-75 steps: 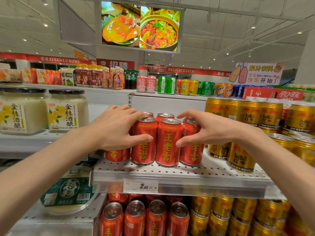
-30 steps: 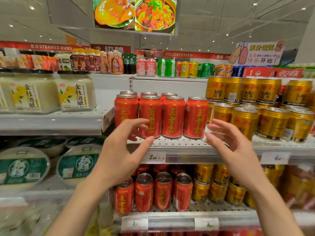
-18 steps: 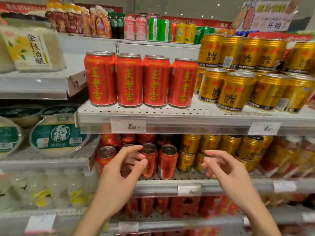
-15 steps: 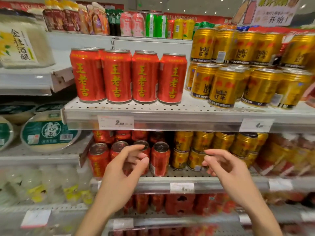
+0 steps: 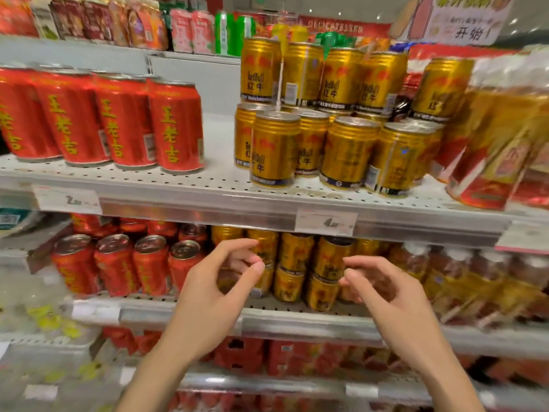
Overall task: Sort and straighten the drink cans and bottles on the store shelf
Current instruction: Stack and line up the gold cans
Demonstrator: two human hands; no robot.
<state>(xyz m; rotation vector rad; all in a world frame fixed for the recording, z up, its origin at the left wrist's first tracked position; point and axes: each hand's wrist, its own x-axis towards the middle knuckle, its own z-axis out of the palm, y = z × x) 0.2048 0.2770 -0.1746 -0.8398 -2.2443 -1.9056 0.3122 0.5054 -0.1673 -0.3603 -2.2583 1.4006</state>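
Several red cans [image 5: 175, 126] with yellow lettering stand upright in a straight row on the upper shelf [image 5: 208, 200] at the left. To their right, gold cans [image 5: 274, 150] are stacked two high, unevenly turned. On the lower shelf [image 5: 297, 321] more red cans [image 5: 148, 266] and gold cans [image 5: 326, 260] stand. My left hand [image 5: 214, 295] and my right hand [image 5: 386, 295] hover empty, fingers curled and apart, in front of the lower gold cans, touching nothing.
Price tags [image 5: 325, 223] hang on the upper shelf's front rail. Shrink-wrapped red and gold packs [image 5: 499, 144] lean at the far right. Colourful cans and bottles [image 5: 193, 31] line the top shelf. Red cartons [image 5: 252, 355] fill the shelf below.
Both hands let go of the upper red cans and dropped to the lower shelf level. The view has shifted right, so the hands now face the gold cans instead of the red ones.
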